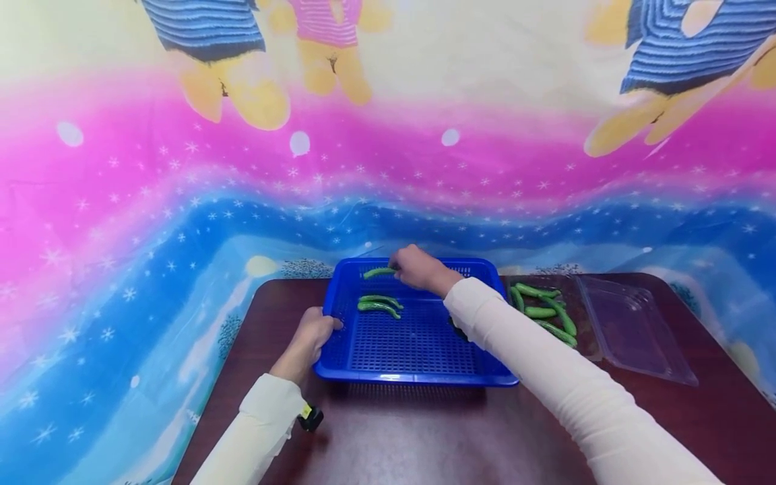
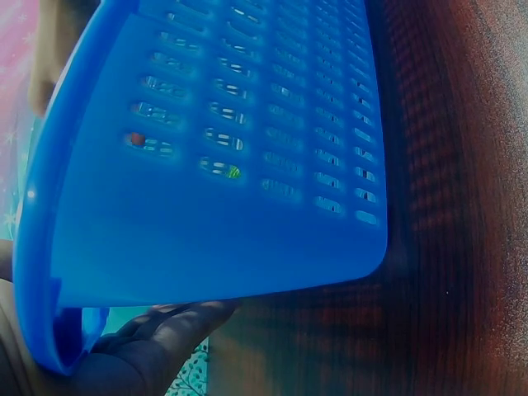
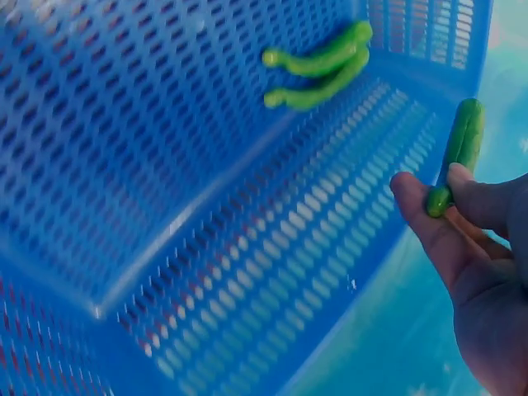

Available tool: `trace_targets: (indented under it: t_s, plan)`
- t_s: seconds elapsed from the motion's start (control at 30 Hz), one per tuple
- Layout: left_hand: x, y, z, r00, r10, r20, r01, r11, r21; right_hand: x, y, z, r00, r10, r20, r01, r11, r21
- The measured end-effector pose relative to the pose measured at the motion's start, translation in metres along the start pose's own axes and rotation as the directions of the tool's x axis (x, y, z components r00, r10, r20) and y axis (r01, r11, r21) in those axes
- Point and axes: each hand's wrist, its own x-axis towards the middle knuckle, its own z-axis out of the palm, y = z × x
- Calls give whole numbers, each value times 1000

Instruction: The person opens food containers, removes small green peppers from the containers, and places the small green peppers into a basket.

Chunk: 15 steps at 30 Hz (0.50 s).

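Observation:
A blue plastic basket (image 1: 418, 377) with slotted walls stands on the table. My left hand (image 1: 312, 333) grips its left rim, thumb over the edge; in the left wrist view, fingers (image 2: 186, 330) reach beneath the rim. Over the basket's far left part, my right hand (image 1: 418, 268) pinches a slender green cucumber-like vegetable (image 3: 464, 140) by one end between thumb and fingers. Two similar curved green vegetables (image 1: 378, 306) lie side by side on the left of the basket's floor.
Right of the basket, a clear plastic box (image 1: 591, 323) holds several more green vegetables (image 1: 548, 313). Its transparent lid (image 1: 642, 330) lies folded out to the right. The dark brown table (image 1: 388, 438) meets a colourful printed cloth (image 1: 418, 175) at its far edge.

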Motion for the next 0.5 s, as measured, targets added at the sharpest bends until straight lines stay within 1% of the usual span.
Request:
trace_targets:
  t_s: [0.2, 0.27, 0.43, 0.5]
  plan:
    - [0, 0, 1, 1000, -1, -12, 1, 1000, 0, 2, -12, 26, 999, 32, 9, -33, 999, 37]
    - [1, 0, 1, 1000, 1, -16, -1, 1000, -4, 2, -16, 35, 998, 52, 28, -53, 998, 44]
    - [1, -1, 0, 1000, 9, -8, -9, 1000, -20, 3, -23, 53, 993, 112, 40, -114, 991, 64]
    - [1, 0, 0, 1000, 11, -4, -11, 1000, -26, 3, -25, 58, 991, 128, 29, -130, 989, 77]
